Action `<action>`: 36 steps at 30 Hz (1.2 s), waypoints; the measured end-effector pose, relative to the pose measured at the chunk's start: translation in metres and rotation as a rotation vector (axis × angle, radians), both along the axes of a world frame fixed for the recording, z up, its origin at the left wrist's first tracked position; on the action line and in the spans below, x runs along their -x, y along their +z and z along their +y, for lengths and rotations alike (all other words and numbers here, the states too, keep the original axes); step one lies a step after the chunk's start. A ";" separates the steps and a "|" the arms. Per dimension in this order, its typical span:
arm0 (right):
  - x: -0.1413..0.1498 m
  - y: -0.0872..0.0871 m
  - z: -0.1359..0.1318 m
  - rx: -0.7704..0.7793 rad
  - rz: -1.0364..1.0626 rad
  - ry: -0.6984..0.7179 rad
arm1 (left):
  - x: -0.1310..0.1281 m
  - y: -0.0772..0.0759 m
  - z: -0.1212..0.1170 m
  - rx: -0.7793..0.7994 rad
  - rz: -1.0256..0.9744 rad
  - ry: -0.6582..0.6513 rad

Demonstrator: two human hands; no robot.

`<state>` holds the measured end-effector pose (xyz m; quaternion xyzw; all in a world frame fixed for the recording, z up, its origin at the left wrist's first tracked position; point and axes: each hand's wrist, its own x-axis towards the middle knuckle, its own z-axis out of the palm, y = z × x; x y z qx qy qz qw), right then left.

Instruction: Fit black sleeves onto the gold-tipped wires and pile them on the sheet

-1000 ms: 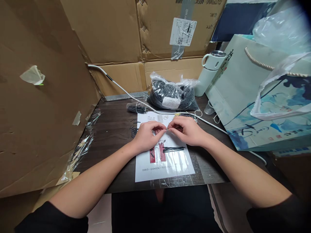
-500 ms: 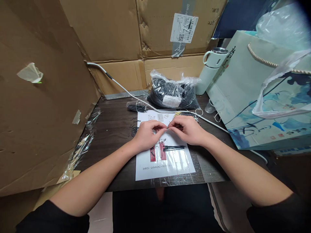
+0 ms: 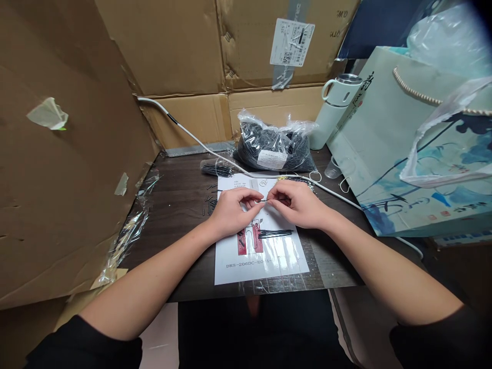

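My left hand and my right hand meet above a printed sheet, with thumbs and forefingers pinched. A thin black wire spans the small gap between their fingertips. Its ends are hidden in the fingers, and I cannot tell whether a short tube is on it. Below the right hand, a bundle of thin black wires lies across the sheet. Short black tube pieces are scattered left of the left hand. Beyond the right hand lie more wires with gold-coloured ends, partly covered.
A clear bag full of black pieces stands at the back, with a smaller bag of black strips beside it. A white cable crosses the table. To the right are a pale bottle and a large paper bag. Cardboard walls enclose the table.
The fingertips have moved slightly apart, my right hand a little up and right. More of the thin black wire shows between them.
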<state>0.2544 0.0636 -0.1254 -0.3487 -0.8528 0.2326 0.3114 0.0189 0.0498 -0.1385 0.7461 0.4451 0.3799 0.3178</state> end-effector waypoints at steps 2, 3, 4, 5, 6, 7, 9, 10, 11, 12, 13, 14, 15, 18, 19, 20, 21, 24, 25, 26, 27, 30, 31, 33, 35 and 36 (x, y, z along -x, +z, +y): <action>0.000 0.000 0.000 0.005 0.008 -0.004 | 0.000 0.000 0.000 0.001 -0.005 0.007; 0.000 0.000 0.000 0.007 0.011 -0.007 | 0.000 0.000 0.000 -0.002 -0.002 0.009; 0.000 0.000 0.000 0.007 0.012 -0.008 | 0.000 0.000 0.000 -0.006 0.002 0.010; 0.000 0.000 0.000 0.007 0.011 -0.008 | 0.000 0.000 0.000 -0.011 0.008 0.008; 0.000 0.000 0.000 0.006 0.010 -0.007 | 0.000 0.000 0.001 -0.016 0.013 0.005; 0.000 0.000 0.000 0.007 0.007 -0.006 | 0.000 0.001 0.001 -0.021 0.018 0.002; 0.000 0.001 -0.001 0.008 0.003 -0.005 | 0.000 0.001 0.001 -0.027 0.023 -0.003; 0.000 0.001 -0.001 0.008 0.002 -0.005 | 0.000 0.001 0.000 -0.029 0.024 -0.004; 0.000 0.001 -0.001 0.008 0.003 -0.007 | 0.000 0.001 0.000 -0.028 0.023 -0.005; 0.000 0.001 -0.001 0.010 0.003 -0.007 | 0.000 0.001 0.000 -0.027 0.022 -0.005; 0.000 0.001 -0.001 0.011 0.003 -0.007 | 0.000 0.001 0.000 -0.025 0.021 -0.005; 0.000 0.001 -0.001 0.012 0.003 -0.007 | 0.000 0.002 0.000 -0.022 0.018 -0.005; -0.001 0.001 -0.001 0.013 0.003 -0.006 | 0.000 0.002 -0.001 -0.019 0.014 -0.004; -0.001 0.001 -0.001 0.008 0.007 -0.006 | 0.000 0.002 -0.001 -0.015 0.006 0.001; -0.001 0.001 -0.001 0.007 0.008 -0.005 | 0.000 0.002 -0.001 -0.014 0.006 0.000; -0.001 0.002 -0.001 0.008 0.007 -0.004 | 0.000 0.002 -0.001 -0.015 0.007 -0.001; -0.001 0.002 -0.001 0.010 0.005 -0.003 | 0.000 0.002 -0.001 -0.017 0.007 -0.003; -0.001 0.002 -0.001 0.011 -0.003 -0.005 | 0.001 0.002 -0.001 -0.022 0.008 -0.009; -0.002 0.002 -0.001 0.009 -0.004 -0.005 | 0.001 0.002 -0.001 -0.021 0.008 -0.011; -0.002 0.002 -0.001 0.009 -0.006 -0.004 | 0.001 0.002 0.000 -0.019 0.008 -0.013; -0.002 0.002 -0.001 0.009 -0.006 -0.002 | 0.001 0.002 0.000 -0.015 0.008 -0.015; -0.001 0.002 -0.001 0.007 -0.009 0.002 | 0.000 0.001 0.000 -0.012 0.009 -0.022; -0.001 0.002 -0.001 0.008 -0.011 0.001 | 0.000 0.000 0.000 -0.011 0.010 -0.024; -0.001 0.003 -0.002 0.009 -0.013 0.001 | 0.000 0.000 -0.001 -0.010 0.013 -0.023; -0.001 0.005 -0.002 0.009 -0.016 0.003 | 0.002 0.002 0.000 -0.025 0.031 -0.029; -0.001 0.005 -0.002 0.004 -0.022 0.007 | 0.003 0.003 0.000 -0.043 0.049 -0.035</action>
